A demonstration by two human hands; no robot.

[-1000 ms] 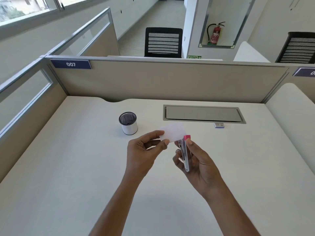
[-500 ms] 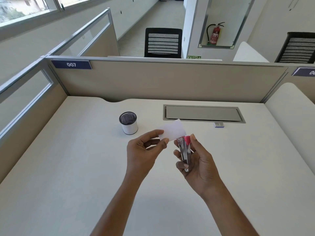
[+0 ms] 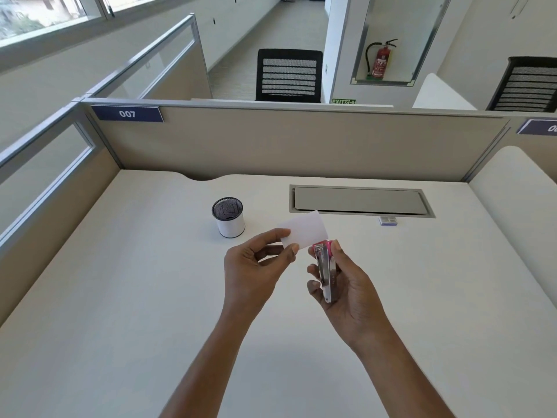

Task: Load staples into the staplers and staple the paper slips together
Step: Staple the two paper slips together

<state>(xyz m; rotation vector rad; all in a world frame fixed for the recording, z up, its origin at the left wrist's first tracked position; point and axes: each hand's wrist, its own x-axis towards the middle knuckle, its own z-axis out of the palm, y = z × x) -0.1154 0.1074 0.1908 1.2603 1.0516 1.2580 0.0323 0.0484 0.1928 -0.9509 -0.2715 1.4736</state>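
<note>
Both hands busy: left hand (image 3: 253, 268) pinches paper slip (image 3: 304, 227); right hand (image 3: 346, 285) grips stapler (image 3: 326, 271).

a single wide-angle view from a camera on the person's head, looking forward and down across a white desk (image 3: 120, 297). both forearms rise from the bottom edge, and the left hand (image 3: 253, 267) and right hand (image 3: 349, 285) sit close below the lens, near the centre. the view faces the beige partition (image 3: 301, 140) along the desk's far edge; above it, an office chair (image 3: 288, 75) shows well beyond.
</note>
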